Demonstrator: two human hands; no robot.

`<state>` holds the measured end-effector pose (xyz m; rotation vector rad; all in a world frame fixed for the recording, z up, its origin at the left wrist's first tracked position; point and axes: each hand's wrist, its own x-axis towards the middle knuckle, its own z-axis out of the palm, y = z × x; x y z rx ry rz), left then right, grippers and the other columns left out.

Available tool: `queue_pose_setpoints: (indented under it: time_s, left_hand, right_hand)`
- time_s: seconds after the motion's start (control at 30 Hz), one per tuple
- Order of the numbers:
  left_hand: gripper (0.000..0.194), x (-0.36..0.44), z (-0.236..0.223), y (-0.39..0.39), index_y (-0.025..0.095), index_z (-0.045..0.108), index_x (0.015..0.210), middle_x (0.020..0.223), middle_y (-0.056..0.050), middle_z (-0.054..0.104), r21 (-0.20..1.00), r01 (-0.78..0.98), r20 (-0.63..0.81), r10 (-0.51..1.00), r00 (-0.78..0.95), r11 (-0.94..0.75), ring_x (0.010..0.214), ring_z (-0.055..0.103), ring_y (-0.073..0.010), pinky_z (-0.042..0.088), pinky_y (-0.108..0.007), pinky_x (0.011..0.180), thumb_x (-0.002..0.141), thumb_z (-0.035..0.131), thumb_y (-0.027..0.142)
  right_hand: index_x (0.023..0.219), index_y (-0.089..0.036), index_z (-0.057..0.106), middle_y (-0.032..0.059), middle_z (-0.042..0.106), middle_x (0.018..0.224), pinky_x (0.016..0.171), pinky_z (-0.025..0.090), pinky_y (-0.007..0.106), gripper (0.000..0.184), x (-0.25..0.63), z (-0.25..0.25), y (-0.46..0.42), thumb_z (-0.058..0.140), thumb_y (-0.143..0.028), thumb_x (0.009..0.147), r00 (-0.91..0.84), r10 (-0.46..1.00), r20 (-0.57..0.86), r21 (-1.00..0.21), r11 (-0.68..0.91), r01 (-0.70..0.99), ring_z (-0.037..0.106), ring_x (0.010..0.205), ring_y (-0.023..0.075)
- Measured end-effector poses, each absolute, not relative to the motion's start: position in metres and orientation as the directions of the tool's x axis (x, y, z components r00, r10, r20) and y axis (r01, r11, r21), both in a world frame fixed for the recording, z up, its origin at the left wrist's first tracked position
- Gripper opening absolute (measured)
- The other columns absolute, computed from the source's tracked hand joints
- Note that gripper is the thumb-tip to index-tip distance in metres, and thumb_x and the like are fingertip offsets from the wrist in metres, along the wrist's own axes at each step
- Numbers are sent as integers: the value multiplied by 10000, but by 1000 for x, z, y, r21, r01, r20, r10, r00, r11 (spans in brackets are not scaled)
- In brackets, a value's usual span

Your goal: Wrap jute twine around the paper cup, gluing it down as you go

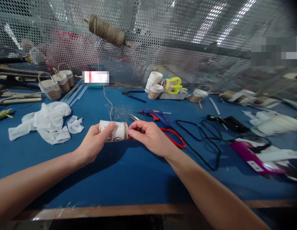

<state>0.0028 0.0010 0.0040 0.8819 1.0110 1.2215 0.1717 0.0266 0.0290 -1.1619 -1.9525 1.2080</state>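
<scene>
A white paper cup (pixel 118 131) with red print lies sideways in my left hand (pixel 97 139), whose thumb presses on its side. Brown twine (pixel 125 131) circles the cup near its right end. My right hand (pixel 146 135) is closed, thumb and fingers pinched at that end; the inner fingertips are partly hidden. From a spool of twine (pixel 106 31) above, a strand (pixel 111 107) runs down behind the cup. Just beyond my right hand lie a blue glue gun (pixel 156 115) and red-handled scissors (pixel 174 138).
White lace (pixel 48 123) is heaped at left. Finished-looking small baskets (pixel 51 89) stand at the back left. Stacked cups (pixel 153 80), pliers (pixel 135 95) and yellow-handled scissors (pixel 173 85) are at the back. A black cord (pixel 198 137) and a purple power strip (pixel 255 158) occupy the right.
</scene>
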Motion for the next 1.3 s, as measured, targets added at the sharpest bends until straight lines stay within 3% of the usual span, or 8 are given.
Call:
queue_pose_setpoints:
  time_s: [0.6,0.93,1.3]
  left_hand:
    - [182,2,3,0,122,669,746,636,-9,673,944,-297,-127,990,68,142,580,580,-106,448,-205,596,739,600,290]
    - [179,0,6,2,139,671,674,613,-5,672,941,-301,-121,984,131,156,545,574,-92,436,-180,554,749,597,283]
    - [173,0,8,0,143,667,671,590,0,666,946,-296,-94,985,141,133,536,578,-96,435,-186,546,750,594,278]
  right_hand:
    - [737,-172,583,-8,611,700,665,418,265,102,174,24,31,563,-269,760,-521,853,-33,-949,137,284,552,679,110]
    - [730,-170,594,-15,633,682,676,421,258,81,176,29,29,568,-243,753,-534,841,-89,-971,47,236,577,669,107]
    - [713,-174,611,-29,641,671,688,427,248,71,176,30,29,576,-225,747,-548,833,-71,-983,36,181,586,667,97]
